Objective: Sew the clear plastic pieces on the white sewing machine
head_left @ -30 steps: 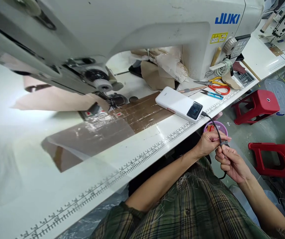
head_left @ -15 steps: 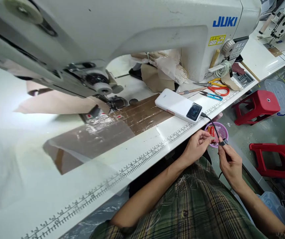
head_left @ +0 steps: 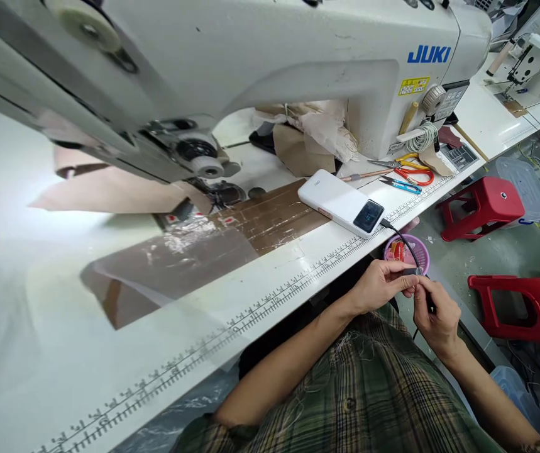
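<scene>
The black cord (head_left: 400,234) is thin and bendy. It runs from the end of the white box (head_left: 330,196) on the table (head_left: 270,299), over the edge and down to both hands. The left hand (head_left: 379,286) pinches a small dark strip (head_left: 410,272) on the cord — the right hand (head_left: 438,311) pinches the cord close by, fingertips touching.

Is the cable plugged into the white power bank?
Plugged in: its black plug sits in the white power bank, beside the display.
</scene>
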Demonstrator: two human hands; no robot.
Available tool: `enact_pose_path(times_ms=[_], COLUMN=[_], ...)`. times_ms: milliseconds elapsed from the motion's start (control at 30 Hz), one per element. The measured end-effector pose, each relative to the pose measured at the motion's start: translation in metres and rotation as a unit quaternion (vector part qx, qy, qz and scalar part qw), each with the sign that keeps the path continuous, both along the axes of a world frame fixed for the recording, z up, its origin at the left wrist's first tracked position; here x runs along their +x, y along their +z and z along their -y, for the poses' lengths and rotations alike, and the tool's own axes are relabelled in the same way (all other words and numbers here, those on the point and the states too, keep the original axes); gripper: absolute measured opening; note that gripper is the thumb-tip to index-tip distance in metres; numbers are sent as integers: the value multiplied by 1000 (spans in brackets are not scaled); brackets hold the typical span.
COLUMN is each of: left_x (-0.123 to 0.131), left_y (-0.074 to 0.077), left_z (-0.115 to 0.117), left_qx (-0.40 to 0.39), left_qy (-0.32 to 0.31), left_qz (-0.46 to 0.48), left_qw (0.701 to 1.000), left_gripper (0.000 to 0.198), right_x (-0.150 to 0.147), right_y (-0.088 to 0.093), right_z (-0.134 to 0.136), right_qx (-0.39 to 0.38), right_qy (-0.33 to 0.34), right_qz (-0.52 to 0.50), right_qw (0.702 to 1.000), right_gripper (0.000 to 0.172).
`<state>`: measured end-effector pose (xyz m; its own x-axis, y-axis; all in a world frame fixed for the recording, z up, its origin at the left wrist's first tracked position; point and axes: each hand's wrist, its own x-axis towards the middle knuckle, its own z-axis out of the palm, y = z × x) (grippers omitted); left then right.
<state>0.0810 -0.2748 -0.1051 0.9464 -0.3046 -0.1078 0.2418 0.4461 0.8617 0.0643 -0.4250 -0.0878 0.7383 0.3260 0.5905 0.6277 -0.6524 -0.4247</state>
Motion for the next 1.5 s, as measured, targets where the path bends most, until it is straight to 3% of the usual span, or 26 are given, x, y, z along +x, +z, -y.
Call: enact_pose_path(times_ms=[167, 233, 300, 400, 433, 500, 633, 700, 800, 900, 1067, 1167, 1267, 1400, 1500], left_x=[-9, -9, -4, 12, 19, 32, 50, 52, 49, 41, 22, 8, -1, -2, 2], left_y=[-15, -25, -33, -38, -38, -36, -29, -28, -28, -30, -30, -28, -22, -15, -15], left_z=[17, 24, 30, 37, 39, 39, 28, 20, 13, 12, 8, 4, 5, 12, 13], left_qx=[-16, -55, -106, -167, -175, -177, -185, -192, -186, -139, -32, 17, 27, 10, -7], left_qy=[112, 145, 137, 60, 39, 1, -131, -158, -119, -41, 87, 143, 154, 158, 166], left_qz=[-18, -49, -94, -150, -159, -164, -121, -95, -95, -114, -83, -47, -10, -13, -40], left_qw=[993, 987, 980, 973, 971, 970, 966, 964, 971, 983, 992, 988, 988, 987, 985], left_gripper=[45, 46, 48, 51, 50, 44, 41, 47, 51, 46, 26, 22, 28, 47, 42], right_x=[1, 4, 10, 22, 26, 31, 32, 29, 24, 21, 11, 6, 4, 5, 5], right_y=[0, 4, 9, 17, 19, 22, 27, 28, 26, 19, 2, -4, -9, -18, -22], right_z=[0, 0, 0, 3, 4, 6, 5, 1, -5, -9, -13, -12, -9, -5, -4], right_qx=[59, 112, 207, 338, 369, 408, 410, 409, 420, 409, 366, 313, 227, 71, 23], right_qy=[-79, -84, -61, 22, 44, 66, 90, 90, 49, 1, -62, -72, -43, -7, -1], right_qz=[-135, -250, -419, -638, -669, -685, -715, -727, -710, -679, -562, -498, -454, -261, -190], right_qw=[986, 958, 882, 692, 645, 601, 560, 545, 563, 610, 739, 805, 861, 963, 981], right_gripper=[15, 22, 33, 37, 36, 34, 32, 34, 38, 41, 46, 58, 54, 37, 35])
